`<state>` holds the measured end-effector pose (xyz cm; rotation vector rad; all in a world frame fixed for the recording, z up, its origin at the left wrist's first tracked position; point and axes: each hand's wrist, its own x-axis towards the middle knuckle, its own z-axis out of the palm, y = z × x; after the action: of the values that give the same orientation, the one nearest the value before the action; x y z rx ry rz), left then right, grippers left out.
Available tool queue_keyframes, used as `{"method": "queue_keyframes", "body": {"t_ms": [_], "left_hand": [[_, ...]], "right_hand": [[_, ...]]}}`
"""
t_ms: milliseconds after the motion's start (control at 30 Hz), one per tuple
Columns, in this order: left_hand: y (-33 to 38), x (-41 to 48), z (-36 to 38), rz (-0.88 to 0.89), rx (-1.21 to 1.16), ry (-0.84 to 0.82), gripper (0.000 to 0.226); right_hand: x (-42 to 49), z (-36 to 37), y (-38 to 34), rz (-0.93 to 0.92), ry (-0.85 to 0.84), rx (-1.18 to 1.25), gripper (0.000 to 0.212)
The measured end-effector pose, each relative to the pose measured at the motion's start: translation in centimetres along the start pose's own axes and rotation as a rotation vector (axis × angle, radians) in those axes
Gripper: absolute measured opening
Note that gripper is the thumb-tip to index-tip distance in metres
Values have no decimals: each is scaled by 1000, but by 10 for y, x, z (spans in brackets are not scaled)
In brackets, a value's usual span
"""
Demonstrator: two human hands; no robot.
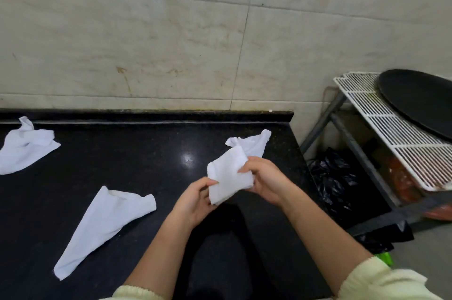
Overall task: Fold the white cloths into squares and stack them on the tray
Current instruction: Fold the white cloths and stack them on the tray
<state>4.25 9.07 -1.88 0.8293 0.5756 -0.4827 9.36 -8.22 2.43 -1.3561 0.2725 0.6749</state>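
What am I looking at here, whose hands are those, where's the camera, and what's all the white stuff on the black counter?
There is no machine here: a person is folding cloths with bare hands. The one picture comes from a wide-angle camera worn on their head, looking forward and down, so both arms reach in from the bottom edge. The left hand and right hand both pinch one folded cloth, held above the counter. Three more lie unfolded on it: the far-left cloth, the near cloth by the left arm, and the back cloth just behind the hands. To the right, off the counter, a black tray sits on a white wire rack. No cloth shows on the part of it in view.
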Motion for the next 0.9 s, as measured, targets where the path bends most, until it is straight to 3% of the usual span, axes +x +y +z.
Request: {"method": "queue_keyframes", "body": {"t_ms": [167, 467, 767, 900], "left_hand": [[36, 6, 40, 36, 163, -44, 22], [79, 14, 163, 169, 437, -277, 41], [73, 39, 332, 290, 482, -324, 35], [52, 57, 397, 289, 477, -317, 22]], "right_hand": [[-15, -27, -37, -80, 89, -4, 38], [-48, -110, -113, -239, 157, 74, 35], [-86, -243, -211, -357, 167, 14, 38], [-101, -306, -237, -356, 190, -20, 36]]}}
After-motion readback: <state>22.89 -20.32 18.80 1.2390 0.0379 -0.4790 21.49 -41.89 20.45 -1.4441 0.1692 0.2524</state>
